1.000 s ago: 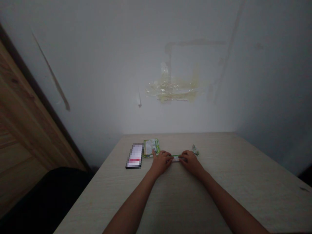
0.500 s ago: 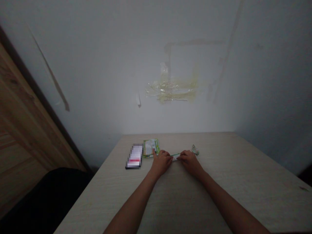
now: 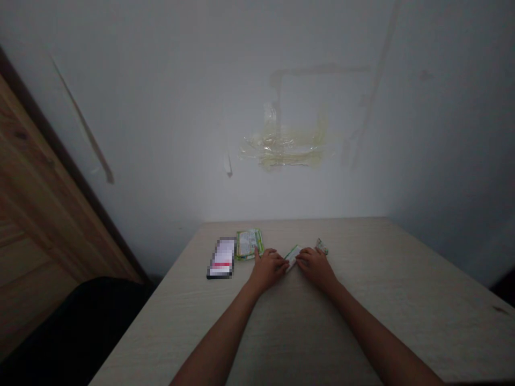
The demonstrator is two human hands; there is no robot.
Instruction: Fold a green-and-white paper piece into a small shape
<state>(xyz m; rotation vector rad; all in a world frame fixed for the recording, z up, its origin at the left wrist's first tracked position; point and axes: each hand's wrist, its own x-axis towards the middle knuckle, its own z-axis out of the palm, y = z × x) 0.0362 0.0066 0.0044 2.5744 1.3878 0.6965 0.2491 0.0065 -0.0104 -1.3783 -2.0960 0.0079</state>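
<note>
Between my two hands on the table lies a narrow folded green and white printed wrapper (image 3: 293, 257), slanting up to the right. My left hand (image 3: 269, 269) has its fingertips closed on the wrapper's left side, with the thumb partly hidden. On the opposite side, my right hand (image 3: 316, 267) grips it with curled fingers. Part of the wrapper is covered by the fingers. Just behind the right hand sits a small folded patterned piece (image 3: 322, 246), partly hidden. Several flat green and white wrappers (image 3: 248, 242) lie stacked beyond my left hand.
A phone (image 3: 222, 258) with a blurred screen lies left of the stack. The pale wooden table (image 3: 362, 332) meets a grey wall (image 3: 173, 134) with old tape (image 3: 289, 150) on it. A black object (image 3: 80, 327) and a wooden panel (image 3: 48, 193) are at the left.
The wrapper between my hands has turned from nearly level to a steeper slant, and more of it shows. My right hand has shifted slightly right. The stack and phone have stayed put.
</note>
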